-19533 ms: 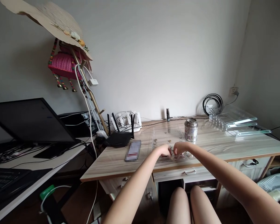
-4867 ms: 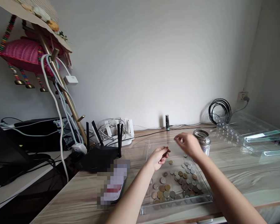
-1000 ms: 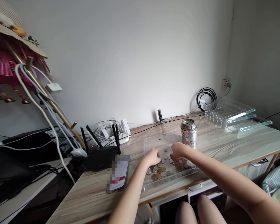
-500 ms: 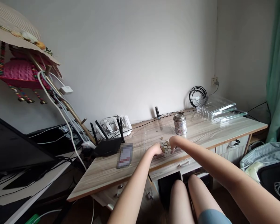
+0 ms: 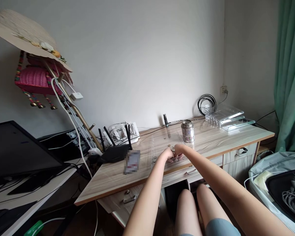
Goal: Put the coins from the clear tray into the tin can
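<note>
My left hand [image 5: 169,154] and my right hand [image 5: 179,151] are close together inside a shallow clear plastic tray [image 5: 159,144] at the desk's front. Their fingers curl inward around coins, and most of the pile is hidden by them. A few loose coins [image 5: 169,145] show just beyond the hands, with another coin [image 5: 154,159] to the left. Upright behind my right hand, apart from it, stands a silver patterned tin [image 5: 187,131].
On the wooden desk [image 5: 108,186], a black router [image 5: 115,153] and a blurred phone-like item [image 5: 132,162] lie left. A small black bottle [image 5: 165,120] stands by the wall. Clear stacked trays [image 5: 232,119] and coiled black cable [image 5: 206,104] are at the right.
My hands have drawn together, and the coin pile visible between them is now mostly covered. The head view has swung slightly left.
</note>
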The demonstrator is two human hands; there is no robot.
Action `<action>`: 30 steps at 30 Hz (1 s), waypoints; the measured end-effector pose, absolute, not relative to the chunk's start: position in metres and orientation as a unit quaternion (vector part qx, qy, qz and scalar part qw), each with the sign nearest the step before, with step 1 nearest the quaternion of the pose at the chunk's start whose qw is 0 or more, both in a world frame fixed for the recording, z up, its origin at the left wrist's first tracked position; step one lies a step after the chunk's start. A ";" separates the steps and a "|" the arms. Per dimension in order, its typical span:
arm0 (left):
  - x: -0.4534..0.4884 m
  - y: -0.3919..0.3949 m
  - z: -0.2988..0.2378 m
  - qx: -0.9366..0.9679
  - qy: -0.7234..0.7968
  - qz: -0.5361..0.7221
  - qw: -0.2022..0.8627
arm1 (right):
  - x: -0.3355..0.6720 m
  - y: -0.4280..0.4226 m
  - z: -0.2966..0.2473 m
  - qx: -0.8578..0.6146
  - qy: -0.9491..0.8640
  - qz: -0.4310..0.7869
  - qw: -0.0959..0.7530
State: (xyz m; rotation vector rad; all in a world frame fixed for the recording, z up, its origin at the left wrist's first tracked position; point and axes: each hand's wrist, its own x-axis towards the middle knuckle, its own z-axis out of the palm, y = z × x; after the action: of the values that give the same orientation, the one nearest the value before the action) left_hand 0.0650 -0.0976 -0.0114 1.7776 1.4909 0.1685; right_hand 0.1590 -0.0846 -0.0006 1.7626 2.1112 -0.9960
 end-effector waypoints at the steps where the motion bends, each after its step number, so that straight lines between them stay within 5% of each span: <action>1: 0.063 -0.098 -0.010 0.694 0.588 0.074 0.409 | 0.161 -0.086 0.000 0.595 0.715 -0.351 0.106; 15: 0.068 -0.096 -0.024 0.663 0.611 0.155 0.404 | 0.157 -0.079 -0.006 0.594 0.697 -0.379 0.135; 30: 0.058 -0.101 -0.016 0.611 0.586 0.187 0.498 | 0.174 -0.077 -0.004 0.550 0.677 -0.487 0.038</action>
State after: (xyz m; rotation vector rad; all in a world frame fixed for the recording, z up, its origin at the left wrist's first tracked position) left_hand 0.0581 -0.1010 -0.0162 1.4793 1.4194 0.4518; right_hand 0.1737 -0.0768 -0.0042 1.6884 2.0789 -1.4934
